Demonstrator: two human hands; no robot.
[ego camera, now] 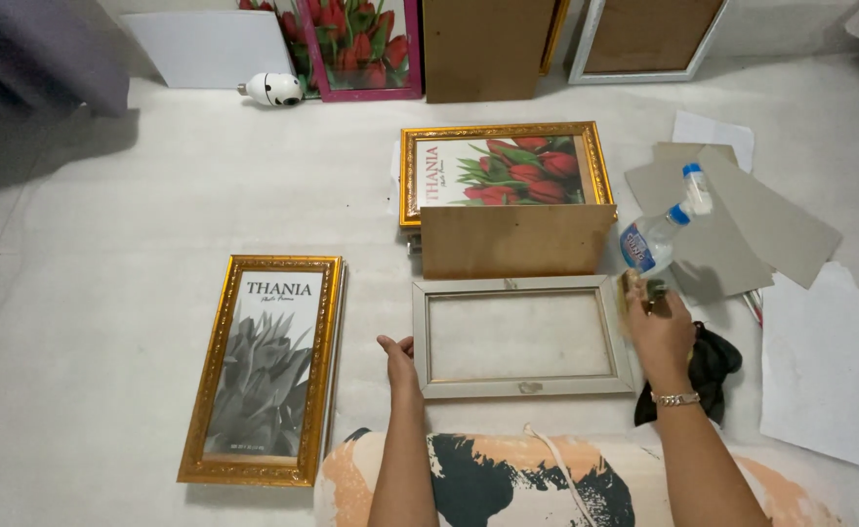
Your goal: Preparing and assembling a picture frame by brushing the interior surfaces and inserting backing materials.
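Where the right hand (658, 327) meets the silver frame (522, 337) at its right edge, its fingers curl around something small and gold that I cannot make out; the left hand (397, 353) lies open on the frame's left edge; behind it a brown board (513, 240) half hides one gold tulip frame (504, 168); left of it lies a second gold frame (264, 369); one spray bottle (661, 229) stands at its right corner.

Gold frame with grey plant print (262, 369) lies left; gold frame with red tulips (504, 171) sits behind a brown backing board (515, 240). Right — grey card sheets (742, 220), black cloth (711, 366), white paper (815, 356).
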